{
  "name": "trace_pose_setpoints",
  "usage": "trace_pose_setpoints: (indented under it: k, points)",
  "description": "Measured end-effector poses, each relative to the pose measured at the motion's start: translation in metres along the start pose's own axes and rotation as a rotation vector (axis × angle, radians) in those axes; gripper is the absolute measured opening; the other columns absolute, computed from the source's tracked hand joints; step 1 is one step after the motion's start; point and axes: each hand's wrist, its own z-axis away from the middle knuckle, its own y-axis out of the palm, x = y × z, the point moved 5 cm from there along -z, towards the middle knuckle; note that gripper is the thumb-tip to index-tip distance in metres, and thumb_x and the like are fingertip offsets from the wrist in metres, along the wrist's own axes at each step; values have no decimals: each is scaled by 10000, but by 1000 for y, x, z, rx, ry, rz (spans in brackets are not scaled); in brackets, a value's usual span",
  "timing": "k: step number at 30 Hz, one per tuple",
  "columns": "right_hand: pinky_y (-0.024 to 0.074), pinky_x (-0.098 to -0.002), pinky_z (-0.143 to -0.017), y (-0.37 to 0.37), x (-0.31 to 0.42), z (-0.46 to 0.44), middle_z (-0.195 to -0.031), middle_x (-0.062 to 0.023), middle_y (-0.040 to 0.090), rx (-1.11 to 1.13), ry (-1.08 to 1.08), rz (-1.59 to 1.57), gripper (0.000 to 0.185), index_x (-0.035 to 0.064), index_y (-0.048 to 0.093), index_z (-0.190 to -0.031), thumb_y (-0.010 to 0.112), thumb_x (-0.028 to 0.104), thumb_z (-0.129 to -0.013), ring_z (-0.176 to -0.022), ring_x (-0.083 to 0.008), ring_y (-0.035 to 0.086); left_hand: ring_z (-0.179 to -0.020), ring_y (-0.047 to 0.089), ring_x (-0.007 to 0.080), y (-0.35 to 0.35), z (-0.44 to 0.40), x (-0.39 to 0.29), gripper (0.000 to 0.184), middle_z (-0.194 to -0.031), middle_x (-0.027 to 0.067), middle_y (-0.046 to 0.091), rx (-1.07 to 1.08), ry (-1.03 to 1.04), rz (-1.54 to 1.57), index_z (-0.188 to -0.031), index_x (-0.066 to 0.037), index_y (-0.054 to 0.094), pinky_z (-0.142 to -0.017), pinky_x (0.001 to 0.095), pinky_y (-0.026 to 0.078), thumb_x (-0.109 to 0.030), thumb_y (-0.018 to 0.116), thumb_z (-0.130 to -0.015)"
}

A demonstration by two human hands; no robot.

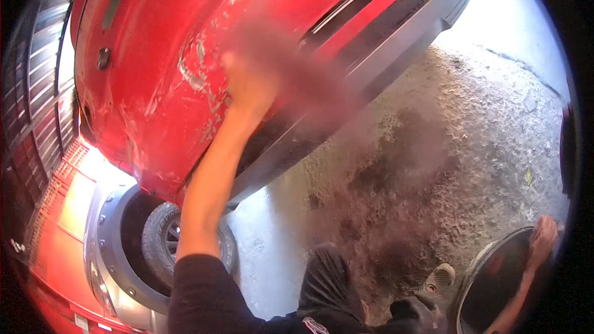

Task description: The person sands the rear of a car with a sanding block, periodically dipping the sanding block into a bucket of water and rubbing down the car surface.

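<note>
Well apart from the red car (148, 31), the right hand (544, 235) is at a black tub (473, 272), its grip unclear. Over the car's scuffed panel (197, 65), the left hand (250, 89) blurs, any held thing impossible to tell; seemingly it works the surface, calling next for even strokes.

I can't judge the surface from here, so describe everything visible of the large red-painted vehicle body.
The large red-painted vehicle body is curved, glossy and looks like metal, filling the upper left. Pale, uneven scuffed patches mark its middle. A small black fitting sits at left; grey-and-black plastic-looking trim runs along one edge. The bare left hand is over it, blurred; contact is unclear.
</note>
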Motion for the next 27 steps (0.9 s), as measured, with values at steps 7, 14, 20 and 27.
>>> trace_pose_setpoints:
  k: [7, 14, 20, 27]
  points:
    - [390, -467, -1120, 7, 1, -1, -1219, -171, 613, -139, -53, 81, 372, 2, 615, -1194, 391, 288, -1111, -1219, -366, 563, -818, 674, 219, 18, -35, 1, 160, -858, 22, 711, -5, 85, 68, -881, -160, 759, -778, 401, 372, -314, 798, -859]
    - [352, -483, -1167, -21, 16, -13, -1370, -176, 602, 98, 82, 79, 409, 12, 602, -1336, 418, 294, -1104, -1316, -363, 536, -763, 693, 267, 11, -55, -111, 142, -837, 118, 728, -88, -120, 814, -824, -63, 732, -683, 370, 541, -169, 827, -824]
    - [394, -490, -1124, -114, 130, -24, -1344, -218, 610, -171, 99, -438, 503, 8, 570, -1382, 721, 128, -918, -1277, -400, 557, -781, 641, 94, 73, 60, -288, 255, -875, 17, 718, 237, -616, 1579, -977, -11, 726, -693, 291, 520, -234, 827, -903]
    - [478, -381, -1028, -167, 223, -8, -1325, -152, 574, 183, 212, -1667, 739, 21, 439, -1511, 801, 222, -899, -1222, -239, 582, -847, 672, 87, 39, 83, -433, 259, -989, 4, 741, 650, -976, 2471, -1171, -12, 730, -781, 258, 536, -219, 685, -1022]
